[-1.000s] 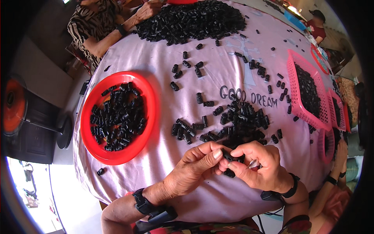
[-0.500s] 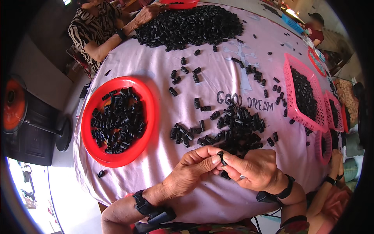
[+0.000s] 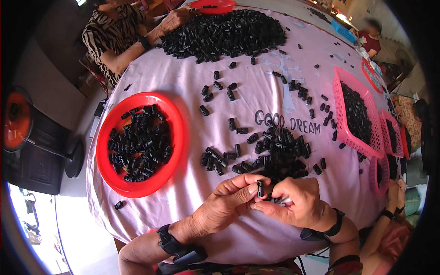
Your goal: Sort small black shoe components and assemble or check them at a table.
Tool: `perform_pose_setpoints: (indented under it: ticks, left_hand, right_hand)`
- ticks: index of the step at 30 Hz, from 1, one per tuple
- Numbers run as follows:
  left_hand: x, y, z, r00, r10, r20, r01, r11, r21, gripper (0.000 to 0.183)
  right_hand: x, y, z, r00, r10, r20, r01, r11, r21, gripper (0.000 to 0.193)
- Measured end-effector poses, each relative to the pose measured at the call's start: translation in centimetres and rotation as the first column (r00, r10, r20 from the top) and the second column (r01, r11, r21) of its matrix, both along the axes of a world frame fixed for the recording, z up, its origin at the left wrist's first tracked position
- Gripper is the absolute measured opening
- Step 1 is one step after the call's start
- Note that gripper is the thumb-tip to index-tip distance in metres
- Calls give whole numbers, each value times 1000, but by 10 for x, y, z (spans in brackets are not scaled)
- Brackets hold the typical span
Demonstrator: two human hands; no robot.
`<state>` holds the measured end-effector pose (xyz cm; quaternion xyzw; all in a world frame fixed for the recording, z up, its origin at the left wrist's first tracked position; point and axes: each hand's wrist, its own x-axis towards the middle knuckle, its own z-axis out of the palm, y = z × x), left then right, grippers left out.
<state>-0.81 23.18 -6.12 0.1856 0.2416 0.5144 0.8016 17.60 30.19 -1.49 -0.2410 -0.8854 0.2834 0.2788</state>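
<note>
Between its thumb and fingertips, my left hand pinches a small black barrel-shaped cord lock, held upright. My right hand is close beside it, thumb stretched toward the piece and fingers curled. A pale, shiny bit shows inside those curled fingers, too small to name. Just beyond both hands lies a loose pile of similar black pieces, partly hidden by my fingers. To the left, a round red tray holds many more of them.
A large black heap lies at the far side, near another person's hand. At right stand pink baskets of black parts, with a co-worker's hands nearby. Scattered pieces dot the pink cloth. A fan stands left.
My right thumb and fingers have drawn back slightly from the cord lock, leaving more of it visible in my left hand's pinch. The left hand has barely moved.
</note>
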Motion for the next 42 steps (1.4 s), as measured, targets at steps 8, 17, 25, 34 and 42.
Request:
perform_pose_setpoints:
  ticks: [8, 17, 25, 34, 42]
  left_hand:
    - [-3, 1, -1, 998, -67, 3, 67, 998, -14, 32]
    - [0, 1, 0, 995, -77, -67, 77, 997, -8, 29]
    - [0, 3, 1, 993, -76, -92, 76, 997, -6, 30]
    - [2, -3, 0, 990, -57, -127, 59, 998, 16, 29]
    - [0, -4, -10, 987, -19, -159, 26, 999, 41, 27]
  right_hand:
    - [-2, 1, -8, 998, -36, 55, 46, 982, -185, 42]
    - [0, 4, -4, 983, -58, 171, 71, 995, -72, 46]
    - [-1, 6, -4, 980, -67, 187, 68, 998, 1, 47]
    - [0, 1, -5, 981, -77, 175, 72, 997, 33, 49]
    - [-7, 0, -11, 986, -81, 149, 81, 997, 3, 46]
